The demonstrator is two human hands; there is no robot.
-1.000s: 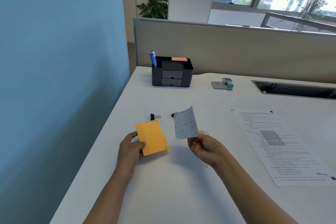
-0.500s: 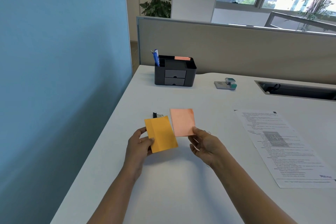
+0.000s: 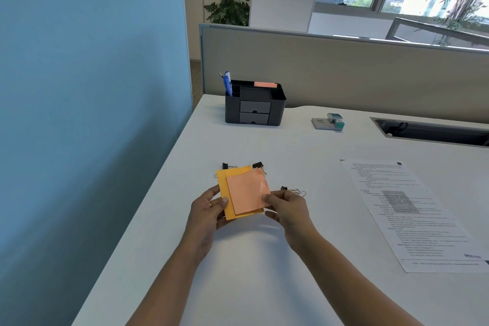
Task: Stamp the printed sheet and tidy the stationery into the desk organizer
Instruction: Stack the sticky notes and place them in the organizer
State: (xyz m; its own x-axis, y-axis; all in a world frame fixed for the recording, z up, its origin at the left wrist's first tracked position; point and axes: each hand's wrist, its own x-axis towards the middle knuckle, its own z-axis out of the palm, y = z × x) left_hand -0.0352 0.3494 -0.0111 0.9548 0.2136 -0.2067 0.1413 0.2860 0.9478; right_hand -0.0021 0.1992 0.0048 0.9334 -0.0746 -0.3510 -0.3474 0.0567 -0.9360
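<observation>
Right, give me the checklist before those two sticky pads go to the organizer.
1. Pink pad on orange pad: ok.
2. Edges squared: not ok, pink pad sits askew.
3. Hold: ok, left hand grips orange pad, right hand pinches pink pad.
4. Room in desk organizer: cannot tell.
5. Binder clips tidied: not ok, loose on desk.
6. Printed sheet stamped: cannot tell.

Both hands over white desk [image 3: 264,286]. Left hand [image 3: 207,210] grips orange pad [image 3: 223,188] by its left edge, right hand [image 3: 287,206] pinches pink pad [image 3: 246,193] lying on top of it. Few binder clips [image 3: 292,190] scattered just behind. Printed sheet [image 3: 412,214] off to right. Black organizer [image 3: 255,103] with blue pens [image 3: 227,83] at far edge, stamp [image 3: 328,122] right of it.
</observation>
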